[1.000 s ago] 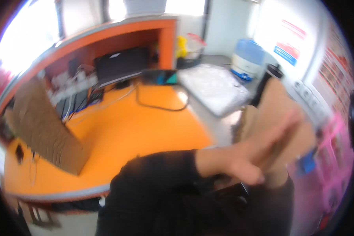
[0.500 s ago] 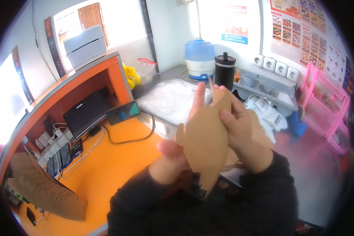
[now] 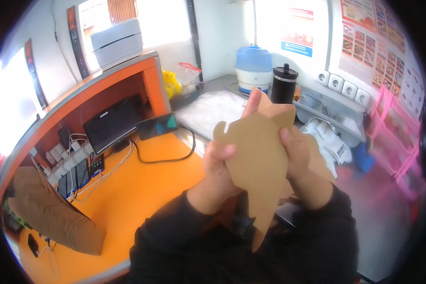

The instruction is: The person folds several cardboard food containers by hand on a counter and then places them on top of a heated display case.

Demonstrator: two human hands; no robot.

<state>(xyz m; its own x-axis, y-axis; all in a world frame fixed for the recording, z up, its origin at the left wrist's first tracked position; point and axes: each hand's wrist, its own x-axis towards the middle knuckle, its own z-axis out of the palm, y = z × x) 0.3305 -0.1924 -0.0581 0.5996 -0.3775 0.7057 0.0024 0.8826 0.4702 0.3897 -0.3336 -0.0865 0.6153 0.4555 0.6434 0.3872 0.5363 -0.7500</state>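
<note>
Both of my hands hold up one flat brown cardboard cut-out (image 3: pixel 258 161) with notched edges, in front of my chest. My left hand (image 3: pixel 218 170) grips its left edge, thumb on the front face. My right hand (image 3: pixel 300 158) pinches the right edge, thumb over the front and fingers behind. One fingertip shows above the top edge. The card's lower point hangs down over my dark sleeves.
An orange desk (image 3: pixel 128 194) lies to my left with a stack of brown cardboard pieces (image 3: pixel 52 210), a black device (image 3: pixel 111 125), a phone (image 3: pixel 157 127) and cables. Ahead are a blue-lidded white appliance (image 3: pixel 253 68), a black tumbler (image 3: pixel 283 84), white plastic bags (image 3: pixel 208 111) and pink racks (image 3: pixel 393 137).
The view swung from the desk toward the counter. My two hands came together on the cardboard piece and now hold it upright, slightly lower and closer.
</note>
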